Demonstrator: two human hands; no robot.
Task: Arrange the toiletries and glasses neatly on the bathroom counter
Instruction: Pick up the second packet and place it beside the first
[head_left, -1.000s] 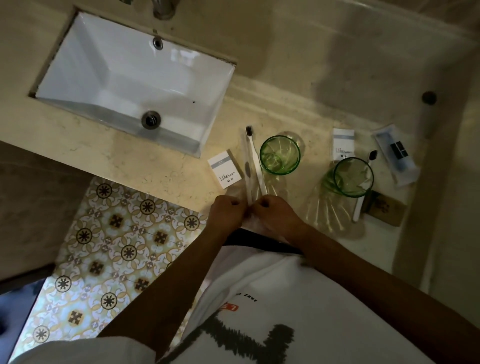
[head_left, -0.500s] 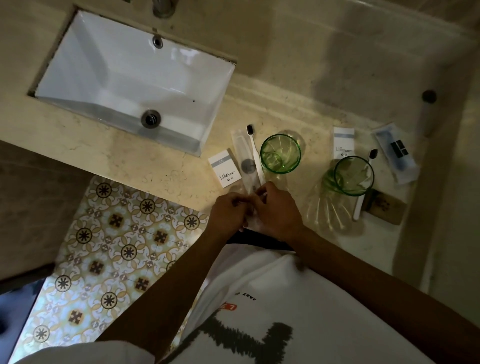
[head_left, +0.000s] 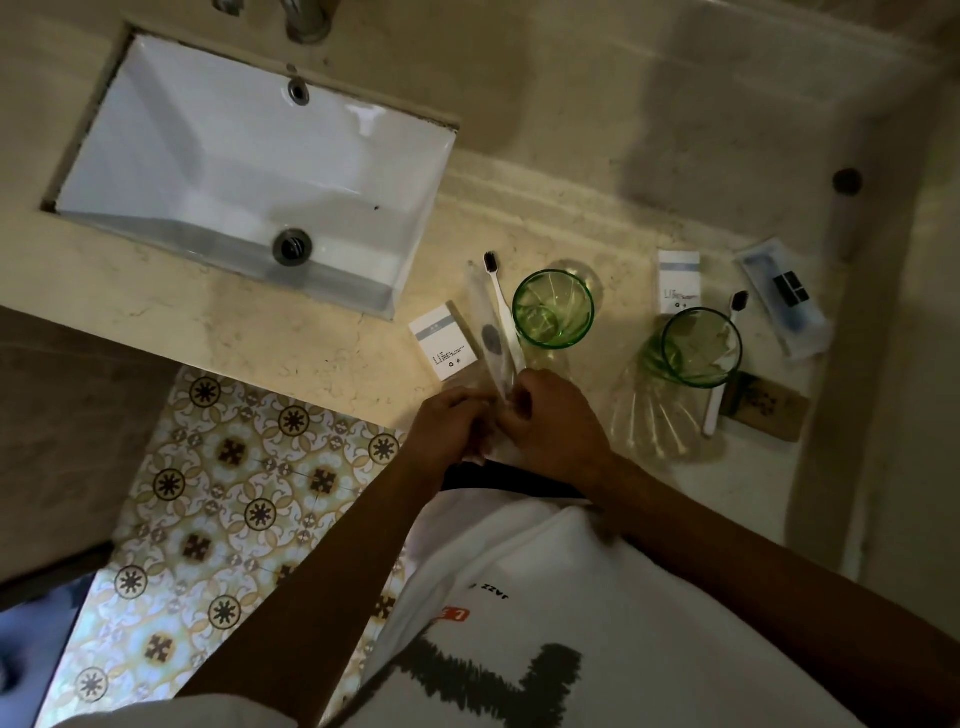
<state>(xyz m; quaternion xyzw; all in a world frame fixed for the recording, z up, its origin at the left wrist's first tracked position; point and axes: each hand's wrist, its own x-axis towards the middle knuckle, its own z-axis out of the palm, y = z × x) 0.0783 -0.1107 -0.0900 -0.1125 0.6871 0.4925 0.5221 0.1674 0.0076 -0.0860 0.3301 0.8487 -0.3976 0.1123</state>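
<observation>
My left hand (head_left: 451, 426) and my right hand (head_left: 553, 421) meet at the counter's front edge. Both grip the lower end of a clear toothbrush wrapper (head_left: 480, 312); a white toothbrush (head_left: 496, 288) with dark bristles lies beside the wrapper, its handle end running into my right hand. A green glass (head_left: 552, 307) stands just right of it. A small white box (head_left: 442, 340) lies to the left. Farther right stand a second green glass (head_left: 701, 347), another white toothbrush (head_left: 724, 364), another white box (head_left: 678, 280) and a packaged item (head_left: 784, 296).
The white sink (head_left: 208, 171) is set into the beige counter (head_left: 260, 332) at upper left. A brown card (head_left: 766, 408) lies at the right beside the second glass. A clear fan-shaped dish (head_left: 652, 421) lies in front of that glass. Patterned floor tiles show below.
The toothbrush and its wrapper have come apart at the top; the wrapper has shifted left of the brush. My hands have closed together over the lower end.
</observation>
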